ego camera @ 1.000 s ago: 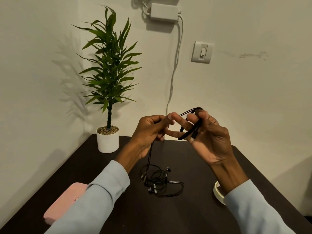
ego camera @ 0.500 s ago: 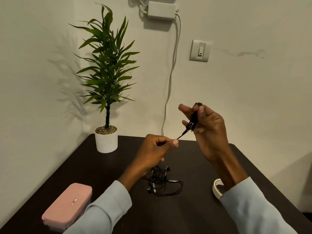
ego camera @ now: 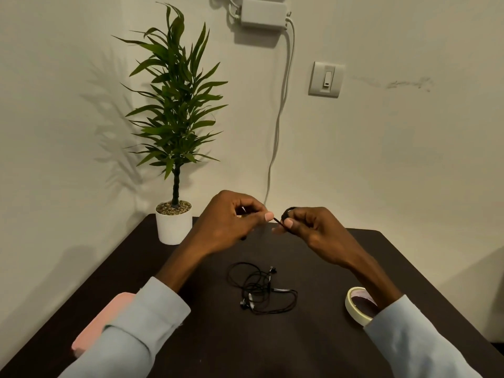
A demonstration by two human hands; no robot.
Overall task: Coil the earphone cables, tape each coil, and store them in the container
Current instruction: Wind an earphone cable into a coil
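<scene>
Both hands raised above the dark table (ego camera: 313, 350), close together, well clear of its surface. Right hand (ego camera: 313, 230) clenched around a small black earphone coil (ego camera: 289, 214), only the top loop showing above the fingers. Left hand (ego camera: 231, 222) pinching the last short stretch of that cable between thumb and forefinger, just beside the right thumb. Change since a second ago: cable then seen trailing from the hands down toward the table, wide loops standing over the right fingers; now no slack hanging, loops drawn tight and small, hands lower and nearer each other. Judgement: winding of this first earphone nearly complete, only the tail left to tuck; taping the likely next step. Second earphone (ego camera: 261, 289) lying loose and uncoiled on the table, near the middle, below the hands, untouched. Tape roll (ego camera: 351, 304) on the table to the right, partly hidden behind the right sleeve, within easy reach. Pink container (ego camera: 92, 331) at near left, mostly covered by the left sleeve, lid state not discernible. Risk noted: coil springing open if the right grip loosens before tape is applied.
</scene>
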